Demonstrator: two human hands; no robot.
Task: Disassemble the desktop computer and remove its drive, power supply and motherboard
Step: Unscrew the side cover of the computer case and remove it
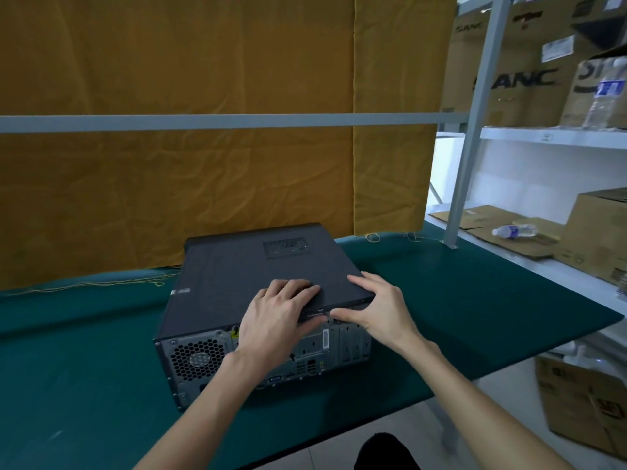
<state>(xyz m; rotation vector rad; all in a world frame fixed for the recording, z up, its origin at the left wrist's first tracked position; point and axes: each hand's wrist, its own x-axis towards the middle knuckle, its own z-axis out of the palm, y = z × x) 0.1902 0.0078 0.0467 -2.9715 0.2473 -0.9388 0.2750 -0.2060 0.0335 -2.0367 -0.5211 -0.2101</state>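
Green table point(101, 368): both hands clasp computer cover point(237, 279) rear edge; left hand point(276, 313), right hand point(373, 307) grip closed on it.

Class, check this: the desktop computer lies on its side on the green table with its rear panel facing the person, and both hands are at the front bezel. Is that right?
Not quite. In the head view both the left hand and right hand are at the rear edge of the desktop computer, above its rear panel, not the front bezel. It does lie on the green table, rear towards the person.

Computer case point(237, 283) on table point(84, 385), curtain point(203, 164) behind, shelves point(549, 137) with boxes point(509, 79) right.
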